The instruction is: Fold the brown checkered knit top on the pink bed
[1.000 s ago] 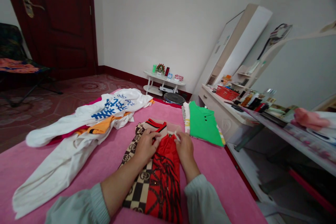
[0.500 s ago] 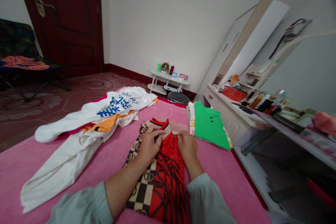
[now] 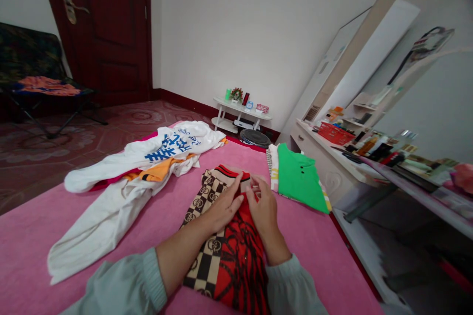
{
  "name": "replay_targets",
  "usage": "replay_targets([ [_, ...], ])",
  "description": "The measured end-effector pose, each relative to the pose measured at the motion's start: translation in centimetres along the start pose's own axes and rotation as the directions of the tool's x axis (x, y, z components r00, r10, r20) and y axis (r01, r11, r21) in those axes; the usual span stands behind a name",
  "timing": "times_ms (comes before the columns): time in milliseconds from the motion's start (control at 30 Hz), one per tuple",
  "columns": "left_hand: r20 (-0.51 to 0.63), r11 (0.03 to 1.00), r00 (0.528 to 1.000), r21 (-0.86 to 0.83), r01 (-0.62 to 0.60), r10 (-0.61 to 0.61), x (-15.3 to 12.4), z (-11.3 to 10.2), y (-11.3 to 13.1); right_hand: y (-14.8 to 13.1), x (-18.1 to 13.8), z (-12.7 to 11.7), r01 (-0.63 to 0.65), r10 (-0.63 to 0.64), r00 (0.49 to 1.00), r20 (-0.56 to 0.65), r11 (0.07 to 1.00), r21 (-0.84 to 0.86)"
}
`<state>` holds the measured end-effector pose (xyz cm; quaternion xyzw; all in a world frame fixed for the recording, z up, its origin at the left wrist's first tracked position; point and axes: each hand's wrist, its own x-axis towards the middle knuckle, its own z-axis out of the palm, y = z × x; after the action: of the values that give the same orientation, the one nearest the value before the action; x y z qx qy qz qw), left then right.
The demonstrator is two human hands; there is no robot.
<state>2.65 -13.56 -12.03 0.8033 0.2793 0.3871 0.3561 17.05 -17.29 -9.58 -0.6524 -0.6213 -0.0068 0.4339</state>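
Observation:
A folded red-and-black patterned garment with a brown checkered side point(image 3: 225, 251) lies lengthwise on the pink bed cover point(image 3: 155, 226) in front of me. My left hand point(image 3: 226, 206) rests flat on its upper part, fingers stretched toward the collar. Beside it my right hand point(image 3: 263, 209) pinches a small bit of fabric near the collar. The two hands touch each other.
A heap of white and orange clothes point(image 3: 148, 162) lies to the left on the bed. A folded green shirt point(image 3: 297, 177) lies to the right near the bed's edge. A white dresser with bottles and a red basket point(image 3: 334, 134) stands at the right. Beyond are a small white shelf table point(image 3: 242, 108) and a dark red door point(image 3: 107, 29).
My left hand has opened out flat and slid right toward my right hand. The right hand has lifted its fingers slightly at the collar. The view has shifted a little.

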Motion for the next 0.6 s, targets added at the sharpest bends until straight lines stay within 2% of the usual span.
replay_targets([
  [67, -0.151, 0.994, 0.986, -0.101, 0.05, -0.065, 0.2, -0.3, -0.2, -0.3, -0.3, 0.4, 0.01, -0.005, 0.998, 0.062, 0.996, -0.083],
  [133, -0.294, 0.987, 0.951, -0.149, 0.057, -0.099, 0.6, -0.9, -0.6, 0.1, -0.5, 0.6, -0.003, 0.022, 0.994, 0.106, 0.984, -0.176],
  [200, -0.422, 0.992, 0.9, -0.105, 0.069, -0.107, 1.0, -1.8, -1.2, 1.0, -0.4, 0.5, -0.06, 0.09, 0.989, 0.117, 0.97, -0.237],
  [300, -0.567, 0.984, 0.814, 0.036, 0.175, -0.124, 1.4, -3.8, -2.2, 2.3, 0.0, -0.7, -0.17, 0.194, 0.98, 0.05, 0.937, -0.304],
  [400, -0.608, 0.938, 0.776, 0.142, 0.316, -0.17, 1.5, -6.1, -3.5, 2.1, 0.5, -1.9, -0.187, 0.172, 0.982, -0.072, 0.917, -0.352],
  [467, -0.581, 0.901, 0.788, 0.205, 0.382, -0.202, 1.5, -7.3, -4.3, 1.1, 0.6, -2.1, -0.089, 0.063, 0.993, -0.097, 0.951, -0.297],
  [533, -0.534, 0.873, 0.819, 0.272, 0.404, -0.213, 1.5, -8.1, -4.9, -0.2, 0.4, -1.6, 0.049, -0.055, 0.998, -0.032, 0.984, -0.173],
  [600, -0.47, 0.861, 0.855, 0.319, 0.396, -0.219, 1.5, -8.4, -5.3, -1.4, -0.2, -0.4, 0.122, -0.115, 0.987, 0.11, 0.991, -0.057],
])
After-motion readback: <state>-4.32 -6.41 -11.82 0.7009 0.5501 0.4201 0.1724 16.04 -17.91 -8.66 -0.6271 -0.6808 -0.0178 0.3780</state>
